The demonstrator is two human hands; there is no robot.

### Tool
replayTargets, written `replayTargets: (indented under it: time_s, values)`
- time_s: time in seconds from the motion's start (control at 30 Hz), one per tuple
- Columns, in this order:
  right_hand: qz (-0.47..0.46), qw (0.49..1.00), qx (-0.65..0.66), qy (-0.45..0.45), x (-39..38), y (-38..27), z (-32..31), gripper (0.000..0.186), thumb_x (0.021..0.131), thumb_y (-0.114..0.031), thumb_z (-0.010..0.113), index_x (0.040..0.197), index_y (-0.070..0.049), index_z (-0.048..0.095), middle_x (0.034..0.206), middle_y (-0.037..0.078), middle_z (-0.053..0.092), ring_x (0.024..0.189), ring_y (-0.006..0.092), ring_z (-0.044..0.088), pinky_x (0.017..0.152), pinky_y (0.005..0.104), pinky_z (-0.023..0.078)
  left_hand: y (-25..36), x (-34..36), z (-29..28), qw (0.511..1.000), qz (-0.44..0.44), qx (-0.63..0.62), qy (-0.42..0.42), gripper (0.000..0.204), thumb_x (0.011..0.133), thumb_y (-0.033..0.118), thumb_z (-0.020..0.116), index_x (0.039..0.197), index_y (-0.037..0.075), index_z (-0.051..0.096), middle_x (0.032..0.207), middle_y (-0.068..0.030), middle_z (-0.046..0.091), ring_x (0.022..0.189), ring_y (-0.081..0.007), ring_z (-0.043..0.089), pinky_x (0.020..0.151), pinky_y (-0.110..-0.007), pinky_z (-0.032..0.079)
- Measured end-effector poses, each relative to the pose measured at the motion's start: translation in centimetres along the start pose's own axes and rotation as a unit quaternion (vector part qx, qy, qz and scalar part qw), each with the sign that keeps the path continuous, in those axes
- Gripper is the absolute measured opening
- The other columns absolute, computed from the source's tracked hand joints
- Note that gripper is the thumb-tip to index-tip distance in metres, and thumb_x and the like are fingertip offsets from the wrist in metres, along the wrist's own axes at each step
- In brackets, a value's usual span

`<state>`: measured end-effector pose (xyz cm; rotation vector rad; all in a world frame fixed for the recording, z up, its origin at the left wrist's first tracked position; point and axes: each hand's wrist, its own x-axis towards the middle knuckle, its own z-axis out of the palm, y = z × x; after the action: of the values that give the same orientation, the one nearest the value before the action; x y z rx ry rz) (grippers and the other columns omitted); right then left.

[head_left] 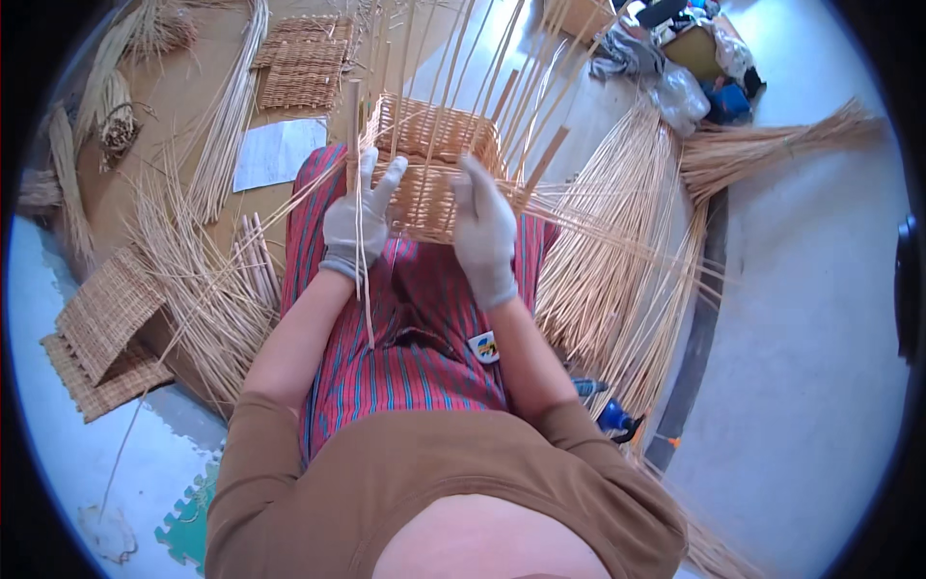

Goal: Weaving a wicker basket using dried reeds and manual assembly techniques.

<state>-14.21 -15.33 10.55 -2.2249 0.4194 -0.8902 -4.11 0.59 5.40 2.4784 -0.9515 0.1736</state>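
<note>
A half-woven wicker basket [424, 201] rests across my lap, with long upright stakes [453, 72] rising from it and two flat brown sticks at its right side. Both of my hands wear pale gloves. At the basket's left corner is my left hand [355, 222], two fingers stretched up and apart beside the weave; thin loose strands [359, 261] hang down over it. My right hand [485, 234] lies along the basket's front right, its fingers extended against the weave and slightly blurred. Weaving strands [627, 241] stick out to the right beyond it.
Bundles of long reeds [617, 222] lie on the right, with loose reeds [193, 280] on the left. Woven mats [111, 314] sit at the left, more squares [304, 63] farther back. A white sheet [280, 152] lies near my knee. Bags and clutter [680, 63] stand far right.
</note>
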Motion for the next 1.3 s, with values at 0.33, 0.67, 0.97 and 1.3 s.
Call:
replayTargets:
  time_s: [0.33,0.67,0.97,1.3]
  values:
    - [0.004,0.986,-0.121,-0.115,6.4,-0.3,4.2,0.029,0.092,-0.023,0.066,0.118,-0.009,0.068,0.091,0.020,0.073,0.084,0.0361,0.072,0.076,0.0459,0.058,3.4,1.4,0.1,0.962,0.062,-0.197,0.178,0.052,0.087,-0.003,0.055,0.137,0.011,0.057,0.141,-0.0170,0.053,0.119,-0.0344,0.061,0.101,-0.042,0.050]
    - [0.151,0.956,0.076,-0.242,4.3,7.3,-3.6,0.057,0.084,-0.005,0.076,0.137,-0.007,0.054,0.115,0.010,0.069,0.097,0.0159,0.067,0.083,0.0305,0.056,7.4,8.8,4.7,0.971,-0.043,-0.226,-0.070,0.050,0.105,0.042,0.045,0.151,0.023,0.039,0.106,-0.0227,0.070,0.090,-0.0454,0.068,0.075,-0.055,0.052]
    - [0.268,0.927,0.251,-0.079,-1.9,4.9,-4.6,0.043,0.095,-0.007,0.070,0.135,-0.003,0.058,0.114,0.008,0.068,0.078,0.0084,0.062,0.070,0.0238,0.051,7.3,4.0,1.7,0.938,0.032,-0.342,0.053,0.069,0.097,0.018,0.063,0.157,0.028,0.030,0.141,-0.0154,0.057,0.109,-0.0364,0.067,0.085,-0.046,0.058]
    - [-0.023,0.999,0.038,0.022,9.9,-0.3,-4.0,0.060,0.095,-0.008,0.060,0.151,-0.005,0.040,0.140,0.020,0.058,0.114,0.0336,0.067,0.092,0.0382,0.054,9.1,2.8,2.1,0.997,-0.003,-0.037,-0.069,0.082,0.091,0.019,0.066,0.158,0.040,0.024,0.146,-0.0162,0.045,0.073,-0.0364,0.069,0.066,-0.047,0.058]
